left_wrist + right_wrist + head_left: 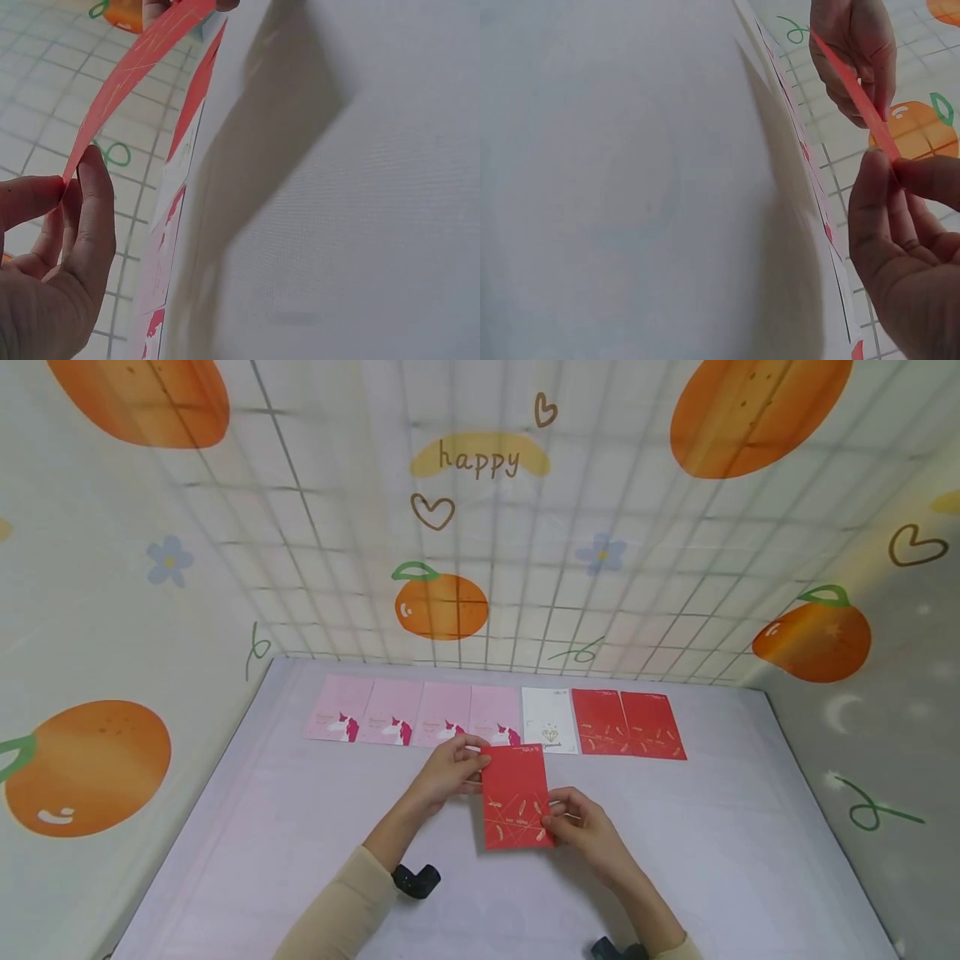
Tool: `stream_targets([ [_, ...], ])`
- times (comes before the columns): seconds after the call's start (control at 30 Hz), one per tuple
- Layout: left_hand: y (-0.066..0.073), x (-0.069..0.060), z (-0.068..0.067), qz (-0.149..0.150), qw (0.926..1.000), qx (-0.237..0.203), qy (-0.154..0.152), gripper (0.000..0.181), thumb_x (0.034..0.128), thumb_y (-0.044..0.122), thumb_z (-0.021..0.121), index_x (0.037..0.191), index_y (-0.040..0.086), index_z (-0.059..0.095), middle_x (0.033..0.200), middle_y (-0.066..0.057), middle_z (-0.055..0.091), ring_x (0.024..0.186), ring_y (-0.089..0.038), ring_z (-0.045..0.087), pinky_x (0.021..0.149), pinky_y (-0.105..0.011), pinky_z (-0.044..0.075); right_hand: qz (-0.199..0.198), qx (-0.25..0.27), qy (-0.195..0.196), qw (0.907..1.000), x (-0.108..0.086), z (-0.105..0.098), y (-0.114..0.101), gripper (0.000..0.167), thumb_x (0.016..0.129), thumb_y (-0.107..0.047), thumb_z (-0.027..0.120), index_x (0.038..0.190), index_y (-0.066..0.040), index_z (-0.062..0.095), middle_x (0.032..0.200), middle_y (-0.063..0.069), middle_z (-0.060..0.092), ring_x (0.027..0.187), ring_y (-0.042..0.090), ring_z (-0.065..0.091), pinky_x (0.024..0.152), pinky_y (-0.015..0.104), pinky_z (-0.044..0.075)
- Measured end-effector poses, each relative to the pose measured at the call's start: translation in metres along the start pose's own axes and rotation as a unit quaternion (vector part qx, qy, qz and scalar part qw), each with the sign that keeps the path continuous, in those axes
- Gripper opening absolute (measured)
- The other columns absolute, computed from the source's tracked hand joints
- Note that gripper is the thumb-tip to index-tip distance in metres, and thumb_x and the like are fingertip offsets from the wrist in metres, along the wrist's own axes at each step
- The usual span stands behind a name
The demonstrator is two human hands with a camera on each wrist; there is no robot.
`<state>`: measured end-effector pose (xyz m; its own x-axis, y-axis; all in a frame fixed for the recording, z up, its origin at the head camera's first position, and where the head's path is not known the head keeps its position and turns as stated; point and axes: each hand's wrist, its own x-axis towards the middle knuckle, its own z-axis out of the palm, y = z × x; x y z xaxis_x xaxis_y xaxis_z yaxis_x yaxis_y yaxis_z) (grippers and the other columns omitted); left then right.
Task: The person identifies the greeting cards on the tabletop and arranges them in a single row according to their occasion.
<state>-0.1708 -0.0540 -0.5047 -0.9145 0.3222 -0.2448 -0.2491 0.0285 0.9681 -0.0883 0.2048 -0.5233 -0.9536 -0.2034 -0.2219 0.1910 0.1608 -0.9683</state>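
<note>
A red envelope [516, 793] with gold feather-like marks is held above the table between both hands. My left hand [452, 767] pinches its upper left edge between thumb and fingers. Lower down on the right edge, my right hand [585, 828] pinches it too. Seen from the left wrist, the red envelope [124, 79] bows slightly, and the left hand [56, 255] grips one end. From the right wrist it appears nearly edge-on, with the right hand [911, 240] at the near end.
Behind the hands lies a row: several pink unicorn envelopes [393, 712], one white envelope [549, 710] and two red envelopes [651, 725] at the right. A patterned curtain [517, 535] hangs along the table's back edge. The table [750, 843] has a pale cloth surface.
</note>
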Motion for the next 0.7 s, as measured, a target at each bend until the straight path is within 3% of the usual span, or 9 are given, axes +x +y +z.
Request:
stream_targets([
  [0.3,-0.004,-0.008,0.005,-0.008,0.9998,-0.003,-0.016,0.052,0.0935,0.023,0.072,0.135,0.003,0.049,0.110,-0.015,0.065,0.093,-0.027,0.071,0.078,-0.041,0.059,-0.005,0.007,0.011,0.9999,0.001,-0.002,-0.002,0.039,0.091,-0.020,0.075,0.124,-0.007,0.057,0.107,0.016,0.062,0.094,0.030,0.068,0.077,0.035,0.058],
  [0.7,-0.020,-0.032,0.008,-0.016,0.9986,-0.023,-0.046,0.050,0.0925,0.023,0.073,0.133,0.006,0.050,0.115,-0.016,0.062,0.098,-0.029,0.070,0.085,-0.045,0.056,-0.003,0.016,0.030,0.9994,0.003,-0.006,-0.004,0.039,0.090,-0.020,0.075,0.124,-0.009,0.059,0.107,0.016,0.061,0.094,0.031,0.068,0.076,0.036,0.059],
])
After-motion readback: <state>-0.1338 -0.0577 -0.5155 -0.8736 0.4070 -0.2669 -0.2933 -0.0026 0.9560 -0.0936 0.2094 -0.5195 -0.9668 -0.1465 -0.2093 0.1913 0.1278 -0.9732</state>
